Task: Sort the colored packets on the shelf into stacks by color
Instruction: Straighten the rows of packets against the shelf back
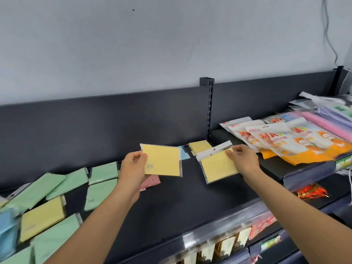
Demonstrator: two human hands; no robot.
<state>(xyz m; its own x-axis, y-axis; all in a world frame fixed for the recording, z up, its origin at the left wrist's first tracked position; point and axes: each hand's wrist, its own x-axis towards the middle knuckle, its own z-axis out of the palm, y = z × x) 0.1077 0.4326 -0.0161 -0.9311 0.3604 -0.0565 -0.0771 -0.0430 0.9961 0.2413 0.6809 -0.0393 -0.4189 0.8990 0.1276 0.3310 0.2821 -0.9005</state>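
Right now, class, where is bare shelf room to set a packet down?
Bare shelf between the pink packet and the yellow packet in the right hand, down to the front edge. Crowded at left with green packets.

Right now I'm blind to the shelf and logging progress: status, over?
Left hand holds yellow packet. Right hand pinches second yellow packet. Yellow stack behind them, blue packet beside it; green packets scattered left.

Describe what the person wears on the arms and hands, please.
Nothing worn shows. The left hand and right hand are bare, without gloves; no ring is visible. The left forearm and right forearm are bare to the frame's edge: no sleeve, watch or bracelet.
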